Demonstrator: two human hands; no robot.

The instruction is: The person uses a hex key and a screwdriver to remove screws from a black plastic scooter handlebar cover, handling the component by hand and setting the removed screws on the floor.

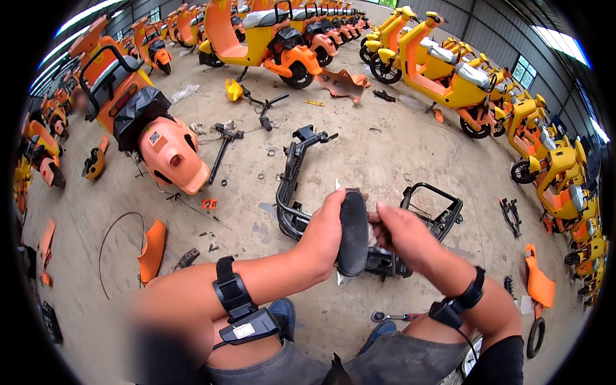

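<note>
My left hand (324,234) is wrapped round a flat, black, oblong part with rounded ends (353,232), held upright in front of me. Its thumb lies along the upper left edge; the other fingers are hidden behind the part. Just to the right, my right hand (405,236) is closed, fingers curled at the part's right edge. What those fingers pinch is too small and hidden to name. Beneath and beyond both hands lies a bare black scooter frame (287,186) on the concrete floor, with a loop of tube (443,192) at its right end.
A ratchet wrench (394,317) lies by my feet. An orange scooter (170,151) stands at left. Orange panels (153,250) (540,282), a black fork-like part (511,217) and small hardware are scattered about. Rows of yellow scooters (443,77) line the right side.
</note>
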